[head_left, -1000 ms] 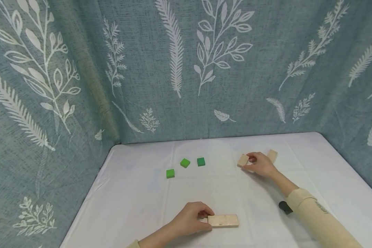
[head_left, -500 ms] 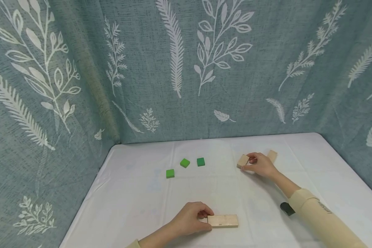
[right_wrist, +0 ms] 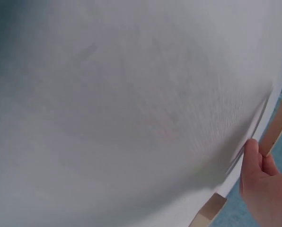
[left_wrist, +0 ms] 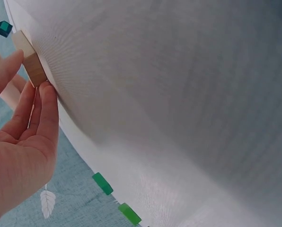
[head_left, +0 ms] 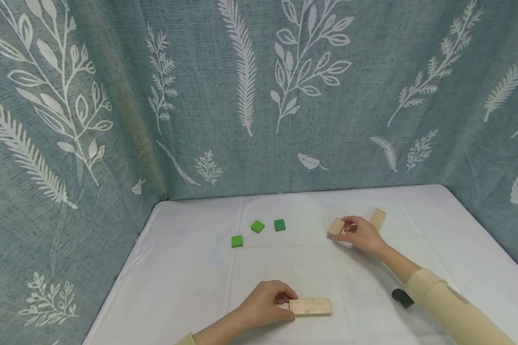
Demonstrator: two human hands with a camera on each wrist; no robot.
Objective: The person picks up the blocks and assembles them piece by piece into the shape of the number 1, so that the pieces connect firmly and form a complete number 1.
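My left hand pinches the left end of a long, pale wooden block that lies lengthwise on the table, thumb on its near side and fingers on its far side. In the left wrist view this block sits between thumb and fingertips. Farther back on the right, my right hand grips a second wooden block between thumb and fingers. That block appears in the right wrist view, tilted and raised off the white surface. Just behind the right hand lies a third wooden block, partly hidden by it.
Three small green blocks, one dark and two lighter, such as the nearest one, lie left of centre at the back. A black object shows beside the right sleeve. Patterned curtains border the white-covered table.
My right hand has shifted slightly left and towards me with its block, which has tilted, uncovering more of the block behind. The left hand stays where it was.
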